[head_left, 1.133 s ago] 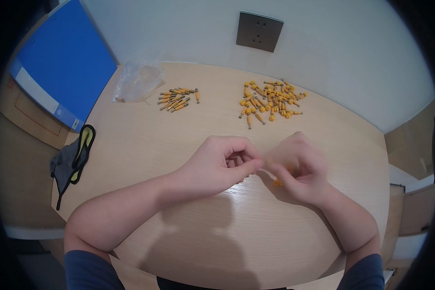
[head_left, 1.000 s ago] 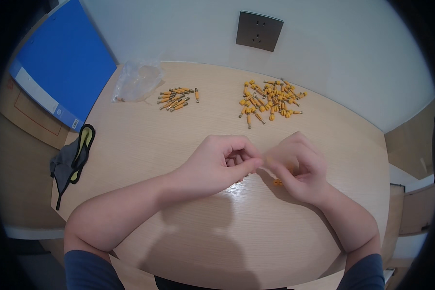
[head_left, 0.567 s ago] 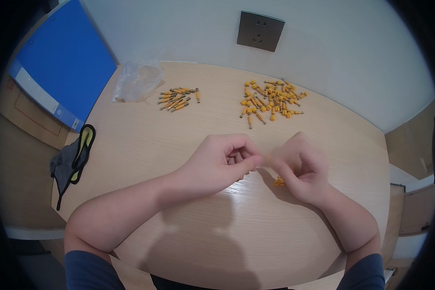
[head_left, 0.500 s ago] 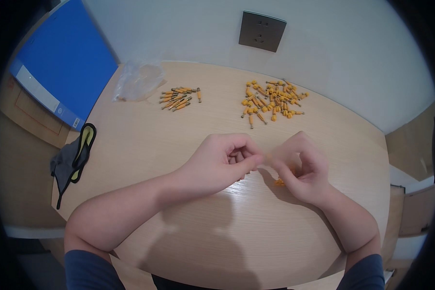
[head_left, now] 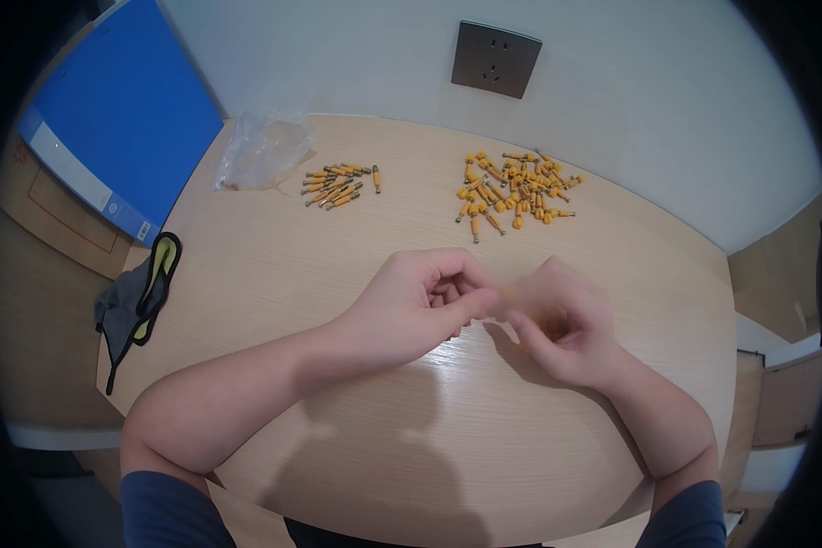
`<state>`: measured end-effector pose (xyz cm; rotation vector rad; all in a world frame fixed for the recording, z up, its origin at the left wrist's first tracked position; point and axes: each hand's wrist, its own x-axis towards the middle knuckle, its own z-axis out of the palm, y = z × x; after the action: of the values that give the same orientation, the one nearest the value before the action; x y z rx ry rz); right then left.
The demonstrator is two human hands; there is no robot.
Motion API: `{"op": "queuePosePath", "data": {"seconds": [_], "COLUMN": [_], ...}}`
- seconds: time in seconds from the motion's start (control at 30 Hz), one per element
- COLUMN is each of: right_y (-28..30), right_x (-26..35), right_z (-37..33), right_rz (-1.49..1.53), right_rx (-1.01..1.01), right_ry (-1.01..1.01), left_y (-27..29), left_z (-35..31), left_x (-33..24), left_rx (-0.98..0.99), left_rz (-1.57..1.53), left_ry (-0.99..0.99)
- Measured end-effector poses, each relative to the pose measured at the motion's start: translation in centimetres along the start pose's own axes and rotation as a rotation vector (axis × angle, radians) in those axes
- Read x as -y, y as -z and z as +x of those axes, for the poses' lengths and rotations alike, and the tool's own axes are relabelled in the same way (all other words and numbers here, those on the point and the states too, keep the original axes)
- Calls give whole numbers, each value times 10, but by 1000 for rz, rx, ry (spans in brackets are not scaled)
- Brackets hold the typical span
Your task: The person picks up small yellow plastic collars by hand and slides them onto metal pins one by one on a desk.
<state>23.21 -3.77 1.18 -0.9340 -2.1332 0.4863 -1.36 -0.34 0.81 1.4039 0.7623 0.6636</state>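
Left hand (head_left: 420, 306): right there mid-frame, thumb and forefinger pinched together, the other fingers curled in; whether anything sits between those tips, I cannot tell.
Right hand (head_left: 575, 324): just right of centre, curled and smeared by blur, its tips close to the left hand's; there's an orange smudge inside the curl, but whether it is gripped, I cannot tell.
Orange bit (head_left: 521, 347): a sliver peeking out beside the right thumb, mostly covered.
Big pile (head_left: 521, 187): upper right of centre, yellow-and-metal bolts in a loose tangle, near the far edge.
Small batch (head_left: 333, 194): upper left of centre, orange bolts lying mostly side by side, one off on its right.
Bag (head_left: 263, 151): clear, crumpled, just left of that batch.
Edges: the bench (head_left: 274, 274) meets the wall (head_left: 365, 64) at the top; its front bows along the bottom, both forearms crossing it.
Open room: bare bench between the hands and both groups, more at lower centre, more at right.
Left rim: grey pouch (head_left: 123, 306) at the edge, blue folder (head_left: 123, 100) above.
Writing: the folder's pale strip (head_left: 78, 187) carries tiny print and a barcode-like patch, too small to read.
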Motion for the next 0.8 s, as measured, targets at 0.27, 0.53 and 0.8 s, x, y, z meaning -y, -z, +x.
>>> {"op": "queuePosePath", "data": {"seconds": [0.27,0.53,0.8], "right_y": [-2,-3,-1], "right_x": [1,0,2], "right_z": [0,-1,-2], "right_rz": [24,71,-6], "right_rx": [-26,-53,80], "right_ry": [32,7,-53], "left_y": [1,1,2], "left_z": [0,-1,-1], "left_x": [2,3,3], "left_rx": [46,69,98], "left_rz": [86,62,76], "left_ry": [-17,-45,-49]}}
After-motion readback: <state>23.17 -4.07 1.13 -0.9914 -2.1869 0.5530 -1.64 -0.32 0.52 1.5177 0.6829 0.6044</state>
